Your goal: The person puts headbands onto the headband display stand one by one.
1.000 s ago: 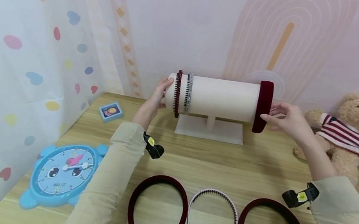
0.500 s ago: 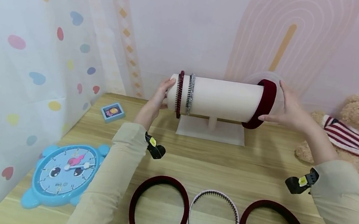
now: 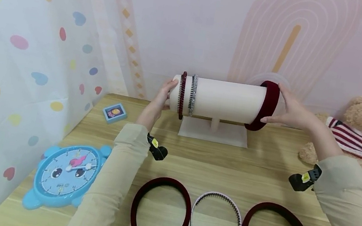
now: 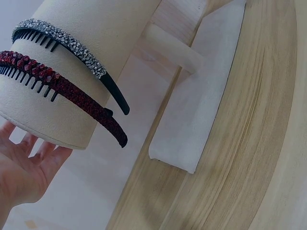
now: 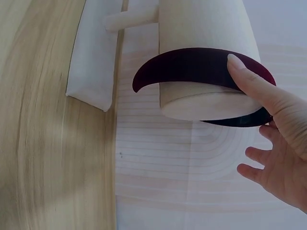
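A cream cylindrical headband stand (image 3: 226, 100) stands on a pale base (image 3: 214, 132). My left hand (image 3: 159, 99) holds its left end; the left wrist view shows fingertips (image 4: 60, 155) at the end's edge. Close by, a dark red beaded headband (image 3: 181, 95) and a silver glitter headband (image 3: 193, 95), both toothed, sit round the cylinder. At the right end my right hand (image 3: 293, 109) holds a wide burgundy velvet headband (image 3: 268, 105), which sits tilted round the cylinder. My right thumb (image 5: 242, 72) presses its face; the index finger is partly hidden, and the other fingers hang free.
Two dark red headbands (image 3: 184, 201) (image 3: 295, 224) lie at the table's front, with a thin white toothed headband (image 3: 240, 219) between them. A blue toy clock (image 3: 66, 177) and small blue box (image 3: 114, 113) lie left. A teddy bear (image 3: 357, 134) sits right.
The burgundy headband has gone from upright to tilted, its lower end shifting left. My right hand has spread, its index finger rising to the band's top. The left hand stays at the stand's end.
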Motion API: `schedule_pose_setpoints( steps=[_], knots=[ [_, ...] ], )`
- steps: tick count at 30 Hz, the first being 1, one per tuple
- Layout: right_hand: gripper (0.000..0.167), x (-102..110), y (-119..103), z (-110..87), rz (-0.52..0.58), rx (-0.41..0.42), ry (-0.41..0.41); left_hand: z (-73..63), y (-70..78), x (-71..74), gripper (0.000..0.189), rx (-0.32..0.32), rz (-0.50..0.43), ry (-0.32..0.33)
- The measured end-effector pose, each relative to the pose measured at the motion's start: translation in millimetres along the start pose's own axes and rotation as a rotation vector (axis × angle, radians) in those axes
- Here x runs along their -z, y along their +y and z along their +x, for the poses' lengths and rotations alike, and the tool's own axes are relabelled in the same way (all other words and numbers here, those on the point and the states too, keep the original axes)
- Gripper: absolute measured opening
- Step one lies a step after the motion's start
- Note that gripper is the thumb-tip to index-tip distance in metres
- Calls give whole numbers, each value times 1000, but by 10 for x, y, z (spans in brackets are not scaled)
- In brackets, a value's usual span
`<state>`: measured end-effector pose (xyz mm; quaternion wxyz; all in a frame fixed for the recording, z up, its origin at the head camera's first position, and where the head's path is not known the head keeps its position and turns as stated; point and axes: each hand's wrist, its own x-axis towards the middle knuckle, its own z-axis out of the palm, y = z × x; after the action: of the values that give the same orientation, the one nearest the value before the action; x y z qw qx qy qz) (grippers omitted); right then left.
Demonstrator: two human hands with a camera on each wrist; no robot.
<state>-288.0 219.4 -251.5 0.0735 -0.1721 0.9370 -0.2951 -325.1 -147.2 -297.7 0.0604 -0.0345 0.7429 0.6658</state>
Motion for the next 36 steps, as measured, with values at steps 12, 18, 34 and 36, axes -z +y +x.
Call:
schedule_pose_setpoints(
  steps=[12, 18, 34, 36],
  knots=[
    [116, -28, 17, 19, -34, 45, 23, -5, -6, 14, 67, -3, 16, -14],
    [116, -70, -49, 62, -93, 120, 56, -9, -1, 23, 66, -9, 16, -16],
    [112, -184, -244, 114, -248, 168, 99, -11, 7, 24, 62, -9, 7, -21],
    [113, -202, -271, 122, -269, 152, 94, -18, 15, 30, 63, -9, 7, -29]
  ],
)
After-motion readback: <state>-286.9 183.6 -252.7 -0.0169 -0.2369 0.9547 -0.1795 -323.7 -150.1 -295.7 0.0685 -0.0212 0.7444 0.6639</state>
